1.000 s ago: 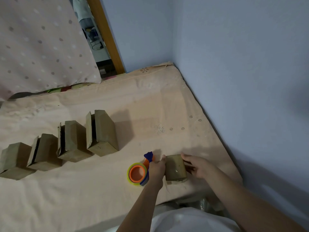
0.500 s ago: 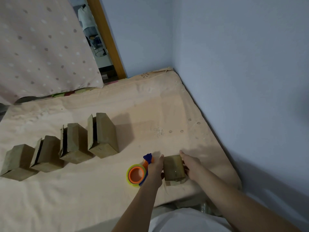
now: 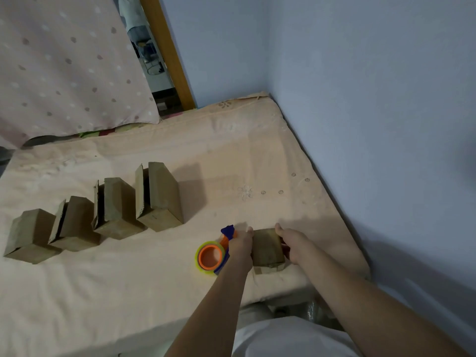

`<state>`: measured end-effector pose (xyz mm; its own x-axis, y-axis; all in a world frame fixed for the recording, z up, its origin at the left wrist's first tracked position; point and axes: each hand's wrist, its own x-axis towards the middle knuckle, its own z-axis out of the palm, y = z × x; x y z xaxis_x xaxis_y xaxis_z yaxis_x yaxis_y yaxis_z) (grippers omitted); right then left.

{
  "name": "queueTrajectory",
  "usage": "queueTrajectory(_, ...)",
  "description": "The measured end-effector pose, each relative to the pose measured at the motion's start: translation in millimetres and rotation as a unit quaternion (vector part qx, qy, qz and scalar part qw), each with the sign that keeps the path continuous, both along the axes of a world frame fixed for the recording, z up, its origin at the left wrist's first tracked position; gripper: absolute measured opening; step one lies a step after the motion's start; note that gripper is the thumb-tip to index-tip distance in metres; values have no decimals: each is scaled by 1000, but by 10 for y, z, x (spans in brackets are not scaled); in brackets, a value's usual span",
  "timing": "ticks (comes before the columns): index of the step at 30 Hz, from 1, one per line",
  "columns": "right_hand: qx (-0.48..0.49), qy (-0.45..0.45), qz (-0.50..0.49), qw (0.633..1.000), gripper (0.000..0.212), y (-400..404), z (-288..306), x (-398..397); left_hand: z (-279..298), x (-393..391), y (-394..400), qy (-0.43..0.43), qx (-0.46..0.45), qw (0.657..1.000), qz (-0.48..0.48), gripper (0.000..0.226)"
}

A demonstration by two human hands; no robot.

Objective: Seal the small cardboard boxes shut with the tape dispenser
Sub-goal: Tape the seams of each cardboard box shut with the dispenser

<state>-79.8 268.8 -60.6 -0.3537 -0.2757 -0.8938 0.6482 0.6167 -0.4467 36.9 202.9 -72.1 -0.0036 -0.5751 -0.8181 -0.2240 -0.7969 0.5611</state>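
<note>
- Since a moment ago, little is changed: the small box (image 3: 268, 249) is kept in the lower middle of the frame, near the front edge of the bed (image 3: 231, 155), and both hands are stayed at its sides.
- The view is shifted a bit, so the row of boxes is seen a little lower in the frame than before.
- The left hand (image 3: 240, 249) is closed around the tape dispenser (image 3: 212, 256), and the dispenser is pressed against the left side of the small box.
- The right hand (image 3: 292, 244) is curled against the right side of the small box, so the box is held steady.
- It is judged that tape is being put on this box now, and the sealing of it is not yet finished.
- Five boxes are counted in all: one in the hands, and four in a row (image 3: 98, 212) on the left of the frame.
- At least three boxes in the row are seen with a flap standing open, so more taping is likely needed.
- One tape dispenser is counted, orange and blue, with a yellowish roll.
- Two hands are counted.
</note>
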Motion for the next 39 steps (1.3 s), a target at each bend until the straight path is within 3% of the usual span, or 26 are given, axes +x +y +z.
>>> queueTrajectory(5,8,23,26,999,47,-40,88,23,73,8,-3,29,12,999,-5,27)
queueTrajectory(9,-31,60,22,997,42,-74,207,11,242,43,-15,47,-55,997,-10,4)
queueTrajectory(12,-57,117,13,991,49,-99,239,-10,362,52,11,115,-106,988,-21,34)
queueTrajectory(14,-57,159,50,984,55,-67,243,2,318,49,47,133,-117,983,-45,41)
queueTrajectory(19,-79,174,99,977,34,69,99,23,84,57,144,100,-151,980,-81,35)
queueTrajectory(26,-68,199,151,966,30,228,-176,57,-170,1,171,21,-125,984,-127,48)
queueTrajectory(34,-56,254,214,942,28,199,-224,102,-298,62,65,-2,-148,971,-186,40)
queueTrajectory(39,-45,247,214,944,25,179,-229,101,-185,-83,-25,-47,-89,974,-202,36)
